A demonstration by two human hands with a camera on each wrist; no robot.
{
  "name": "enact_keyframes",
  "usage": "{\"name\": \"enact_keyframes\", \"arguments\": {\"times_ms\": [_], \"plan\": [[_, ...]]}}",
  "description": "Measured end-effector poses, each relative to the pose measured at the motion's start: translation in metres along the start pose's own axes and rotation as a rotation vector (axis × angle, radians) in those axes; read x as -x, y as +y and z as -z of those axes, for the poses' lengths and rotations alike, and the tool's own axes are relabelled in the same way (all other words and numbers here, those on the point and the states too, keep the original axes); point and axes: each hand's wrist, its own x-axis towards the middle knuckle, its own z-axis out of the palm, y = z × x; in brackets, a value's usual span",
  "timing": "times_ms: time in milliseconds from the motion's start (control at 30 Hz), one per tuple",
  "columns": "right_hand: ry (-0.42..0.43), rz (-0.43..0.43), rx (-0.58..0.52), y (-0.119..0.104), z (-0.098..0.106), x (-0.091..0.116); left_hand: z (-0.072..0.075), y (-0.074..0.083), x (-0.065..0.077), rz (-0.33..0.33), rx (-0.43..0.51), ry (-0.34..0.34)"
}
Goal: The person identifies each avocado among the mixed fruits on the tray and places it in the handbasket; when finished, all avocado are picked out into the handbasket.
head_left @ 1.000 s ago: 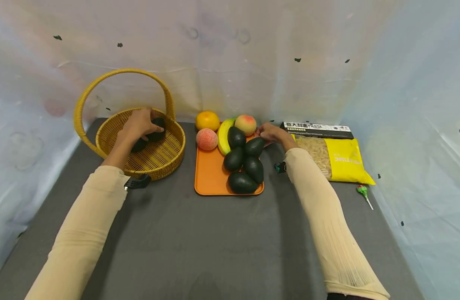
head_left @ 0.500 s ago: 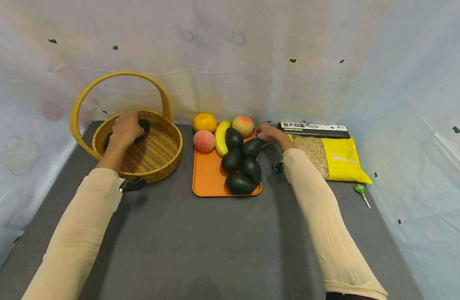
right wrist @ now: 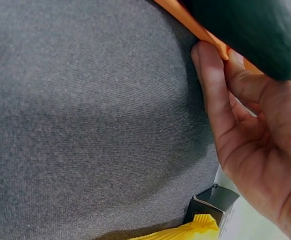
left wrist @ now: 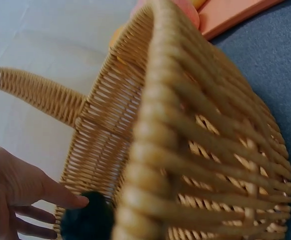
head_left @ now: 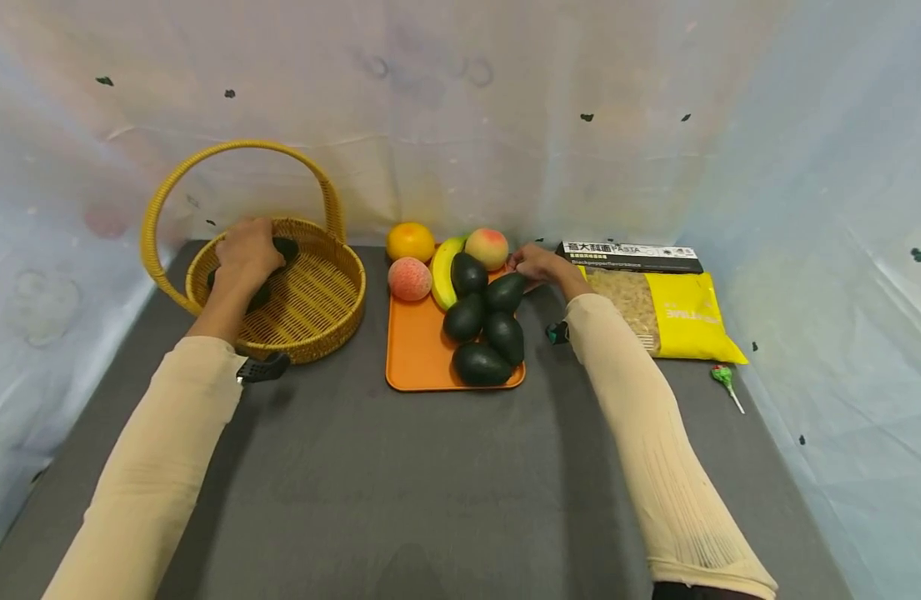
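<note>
In the head view my left hand (head_left: 244, 250) reaches down into the yellow wicker basket (head_left: 319, 342), over dark green avocados (head_left: 286, 248). The left wrist view shows its fingers fairly straight, with one fingertip touching the top of an avocado (left wrist: 88, 220); part of the hand is cut off by the frame. My right hand (head_left: 533, 262) pinches the right rim of the orange tray (head_left: 418, 358) between thumb and fingers. Right above those fingertips in the right wrist view bulges an avocado (right wrist: 255, 35). Several more avocados (head_left: 481, 364) lie on the tray.
A banana (head_left: 443, 279), two peaches (head_left: 410, 279) and an orange (head_left: 411, 242) sit at the tray's back. Right of my right hand lie a black pasta box (head_left: 633, 258), a yellow pasta bag (head_left: 693, 317) and a lollipop (head_left: 723, 377). The basket's tall handle (head_left: 238, 146) arches above its rim.
My left hand has shifted left inside the basket, and the avocado beside it has moved left too. The right hand stays at the tray's rim.
</note>
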Motion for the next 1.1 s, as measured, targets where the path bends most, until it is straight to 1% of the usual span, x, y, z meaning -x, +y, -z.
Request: {"name": "enact_keyframes", "arguments": {"times_ms": [133, 300, 400, 467, 567, 733, 800, 833, 900, 967, 1033, 1100], "plan": [[-0.005, -0.014, -0.015, 0.000, -0.001, -0.001, 0.005, 0.006, 0.001, -0.030, -0.003, 0.006], [0.000, -0.016, -0.023, -0.001, -0.001, -0.001, 0.015, 0.022, 0.005, -0.066, -0.028, 0.015], [-0.011, -0.013, -0.024, -0.002, -0.001, 0.000, 0.019, 0.036, 0.011, -0.091, -0.059, 0.048], [-0.014, -0.013, -0.023, -0.002, 0.000, 0.002, 0.020, 0.046, 0.017, -0.110, -0.059, 0.083], [-0.008, -0.016, -0.021, -0.003, 0.001, 0.003, 0.016, 0.064, 0.027, -0.160, -0.038, 0.150], [-0.005, -0.006, -0.022, -0.004, 0.001, 0.002, 0.004, 0.092, 0.041, -0.262, 0.025, 0.245], [-0.008, -0.004, -0.025, -0.004, 0.001, 0.002, 0.000, 0.102, 0.045, -0.290, 0.030, 0.277], [-0.010, -0.003, -0.027, -0.004, 0.001, 0.001, -0.002, 0.107, 0.047, -0.294, 0.032, 0.286], [-0.012, -0.004, -0.029, -0.004, 0.001, 0.001, -0.007, 0.116, 0.051, -0.291, 0.038, 0.288], [-0.009, -0.007, -0.028, -0.003, 0.001, 0.001, -0.011, 0.125, 0.055, -0.283, 0.039, 0.264], [-0.005, -0.009, -0.027, -0.002, 0.001, 0.000, -0.017, 0.134, 0.060, -0.282, 0.047, 0.224], [-0.006, -0.007, -0.022, -0.001, 0.001, -0.001, -0.022, 0.141, 0.065, -0.306, 0.051, 0.182]]}}
